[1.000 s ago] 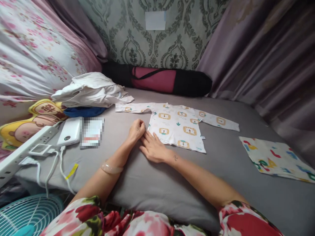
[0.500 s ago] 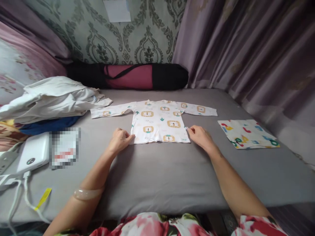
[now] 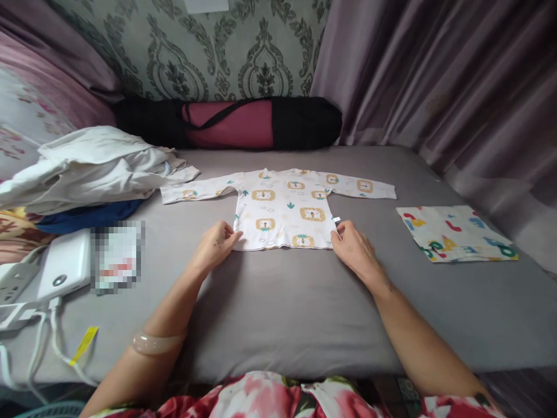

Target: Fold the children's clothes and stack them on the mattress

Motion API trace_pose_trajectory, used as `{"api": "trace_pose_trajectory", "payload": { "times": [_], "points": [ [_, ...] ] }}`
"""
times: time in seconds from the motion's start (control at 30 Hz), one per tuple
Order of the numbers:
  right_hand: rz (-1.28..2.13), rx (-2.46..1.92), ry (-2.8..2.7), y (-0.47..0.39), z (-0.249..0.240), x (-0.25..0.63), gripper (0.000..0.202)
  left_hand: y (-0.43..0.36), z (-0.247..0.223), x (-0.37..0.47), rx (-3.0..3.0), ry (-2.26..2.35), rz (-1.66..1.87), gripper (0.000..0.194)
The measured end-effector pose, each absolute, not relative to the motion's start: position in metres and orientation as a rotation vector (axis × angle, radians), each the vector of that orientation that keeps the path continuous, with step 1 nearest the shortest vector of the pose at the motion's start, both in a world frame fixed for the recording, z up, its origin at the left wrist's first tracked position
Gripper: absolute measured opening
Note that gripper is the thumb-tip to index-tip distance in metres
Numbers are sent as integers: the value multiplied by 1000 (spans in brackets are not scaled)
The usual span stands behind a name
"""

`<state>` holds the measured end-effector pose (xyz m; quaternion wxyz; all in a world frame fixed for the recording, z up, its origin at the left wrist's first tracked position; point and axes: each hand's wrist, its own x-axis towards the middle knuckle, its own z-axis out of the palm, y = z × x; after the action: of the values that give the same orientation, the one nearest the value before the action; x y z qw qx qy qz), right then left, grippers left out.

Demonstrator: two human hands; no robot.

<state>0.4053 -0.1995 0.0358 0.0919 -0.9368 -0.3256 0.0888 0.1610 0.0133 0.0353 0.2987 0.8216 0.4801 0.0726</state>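
A small white long-sleeved shirt [image 3: 282, 212] with tan lion faces and green leaves lies flat, sleeves spread to both sides, its hem toward me. My left hand [image 3: 217, 245] pinches the hem's left corner between thumb and fingers. At the right corner, just below a small white side tag, my right hand [image 3: 353, 247] has its fingers closed on the edge of the shirt. The fabric between my hands lies nearly smooth on the grey sheet [image 3: 296, 307].
Right of the shirt lies a folded cloth [image 3: 456, 232] with colourful letters. Crumpled white clothes [image 3: 96, 165] are heaped at the left, near a white power bank [image 3: 65, 264], cables and a blurred packet [image 3: 117, 258]. A black and maroon bag [image 3: 230, 123] lies at the back.
The camera view has shifted slightly. My right hand has moved a little down the shirt's side to its bottom corner, and the side tag now shows above my fingers.
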Motion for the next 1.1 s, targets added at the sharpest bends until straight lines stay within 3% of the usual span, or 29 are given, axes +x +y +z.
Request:
{"api": "trace_pose_trajectory", "payload": {
  "times": [0.17,0.7,0.87,0.97,1.1],
  "points": [
    [324,-2729,-1154,-204,39,411,41,19,27,153,2229,1159,184,31],
    [447,-2904,-1400,-214,62,418,39,31,41,136,2338,1062,-62,29],
    [113,-2648,-1678,-167,58,396,42,17,41,176,2634,844,312,17],
    [49,-2328,-1855,-123,40,371,49,0,27,220,2713,634,441,24],
    [154,-2282,-1858,-89,14,349,58,-11,0,250,2751,672,429,32]
  ]
}}
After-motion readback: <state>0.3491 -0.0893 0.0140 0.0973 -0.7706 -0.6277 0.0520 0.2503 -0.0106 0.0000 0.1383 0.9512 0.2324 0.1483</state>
